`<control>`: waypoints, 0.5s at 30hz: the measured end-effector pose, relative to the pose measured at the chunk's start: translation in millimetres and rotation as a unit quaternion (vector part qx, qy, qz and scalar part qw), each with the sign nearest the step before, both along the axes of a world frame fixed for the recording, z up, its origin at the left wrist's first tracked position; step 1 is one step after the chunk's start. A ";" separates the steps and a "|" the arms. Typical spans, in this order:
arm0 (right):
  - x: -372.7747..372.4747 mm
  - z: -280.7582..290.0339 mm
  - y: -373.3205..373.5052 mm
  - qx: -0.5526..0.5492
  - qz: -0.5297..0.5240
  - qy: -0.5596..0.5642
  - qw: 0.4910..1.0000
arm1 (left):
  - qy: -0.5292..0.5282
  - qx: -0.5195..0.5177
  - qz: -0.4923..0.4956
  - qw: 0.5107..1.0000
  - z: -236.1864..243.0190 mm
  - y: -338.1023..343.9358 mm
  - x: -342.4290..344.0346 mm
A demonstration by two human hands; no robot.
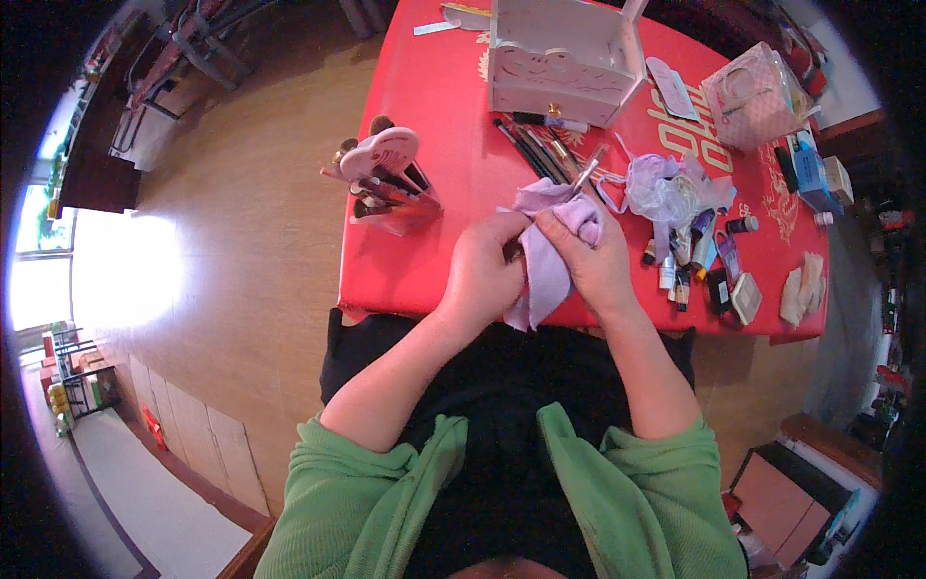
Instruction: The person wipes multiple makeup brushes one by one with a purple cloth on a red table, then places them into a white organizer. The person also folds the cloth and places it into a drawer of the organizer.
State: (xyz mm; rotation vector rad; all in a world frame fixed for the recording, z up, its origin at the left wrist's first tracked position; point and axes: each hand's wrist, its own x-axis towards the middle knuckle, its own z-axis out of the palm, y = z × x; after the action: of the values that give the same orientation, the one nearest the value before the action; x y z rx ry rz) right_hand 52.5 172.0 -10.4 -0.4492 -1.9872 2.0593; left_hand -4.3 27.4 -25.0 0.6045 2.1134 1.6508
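My left hand (490, 261) and my right hand (588, 261) are both closed on a crumpled lilac cloth (545, 285) over the front of the red-covered table (434, 96). A slim silvery-tipped tool (586, 172), probably a brush, pokes up from the top of the cloth; its lower part is hidden in the folds. Several slender brushes and pencils (531, 150) lie just behind my hands. A clump of pale purple gauzy material (666, 188) is right of the cloth, with several small tubes and bottles (680, 270) below it.
A pink holder full of brushes (391, 207) stands at the table's left. A white wooden organizer (564, 68) is at the back, a pink checked box (748, 92) back right, blue and cream boxes (815, 179) and beige cloths (803, 289) along the right side. Wooden floor (241, 241) surrounds the table.
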 end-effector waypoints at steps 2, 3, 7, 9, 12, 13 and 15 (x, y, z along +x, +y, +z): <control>-3.8 -1.7 2.8 0.018 -0.022 0.003 1.000 | 0.057 0.017 0.003 0.998 1.4 1.5 2.6; -4.1 -1.3 6.2 0.022 -0.027 0.003 0.999 | 0.086 0.022 0.009 0.996 3.0 2.3 4.3; -6.4 3.0 21.7 -0.020 -0.060 -0.030 0.998 | -0.051 0.031 -0.031 0.998 10.4 2.2 6.8; -7.1 4.4 26.3 -0.072 -0.056 -0.045 0.995 | -0.103 0.016 -0.064 0.993 11.0 -0.2 5.1; -6.7 4.6 27.2 -0.157 -0.027 -0.059 0.985 | -0.168 0.038 -0.051 0.984 6.8 -3.6 2.2; -5.9 3.8 24.3 -0.122 -0.001 -0.038 0.992 | -0.130 0.040 -0.037 0.990 4.6 -4.2 1.4; -3.8 1.4 14.3 -0.056 0.044 0.005 0.997 | -0.073 0.043 -0.014 0.996 0.4 -4.2 0.6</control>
State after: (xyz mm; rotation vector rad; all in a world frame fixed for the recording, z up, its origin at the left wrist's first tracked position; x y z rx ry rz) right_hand 48.6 186.4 -9.1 -0.3779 -1.9250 2.2317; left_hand -3.7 23.2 -24.6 0.5190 1.9319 1.7232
